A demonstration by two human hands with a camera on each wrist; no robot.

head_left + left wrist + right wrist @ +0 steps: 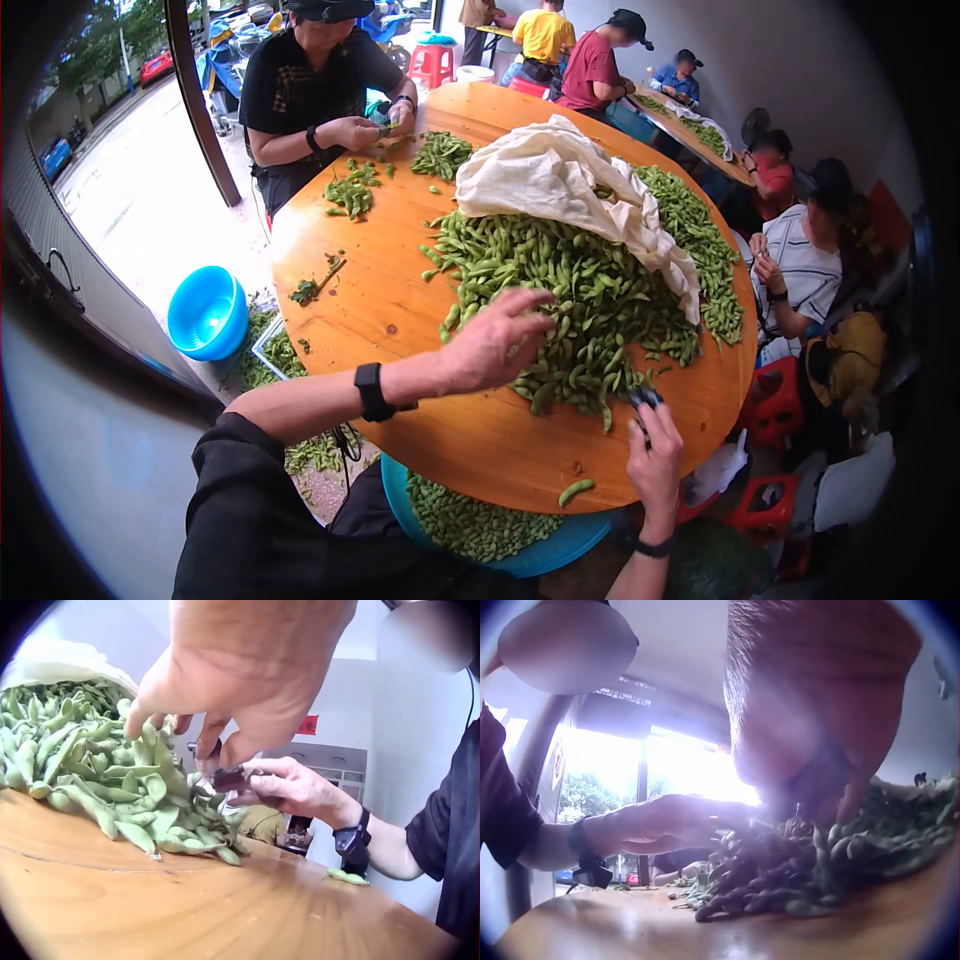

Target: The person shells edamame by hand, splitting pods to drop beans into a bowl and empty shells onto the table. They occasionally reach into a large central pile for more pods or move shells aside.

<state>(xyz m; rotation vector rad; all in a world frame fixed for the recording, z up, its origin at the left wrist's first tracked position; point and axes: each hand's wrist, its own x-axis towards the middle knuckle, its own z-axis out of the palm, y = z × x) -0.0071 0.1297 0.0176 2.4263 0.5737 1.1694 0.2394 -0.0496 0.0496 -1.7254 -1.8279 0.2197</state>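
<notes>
The heap of green pods (560, 300) lay on the round wooden table (370, 310) in front of me. Taking its middle as a clock's centre, with twelve farthest from me, my left hand (490, 345) was over its edge at eight, fingers loosely bent and spread; I couldn't tell whether they touched a pod. At five, my right hand (655, 455) gripped a small dark tool (648, 399) right beside the pods. A white cloth (550, 170) was draped over the heap from twelve to two. Near the table's edge at six lay a single pod (576, 492). A small pod pile (440, 156) sat toward eleven, and a leafy stem (325, 280) lay at nine. Beyond the table, a person in black (320, 90) worked with both hands at ten, a blue basin (190, 335) was on the ground at nine, and a turquoise tub (565, 552) holding pods was below the table's edge at seven.
</notes>
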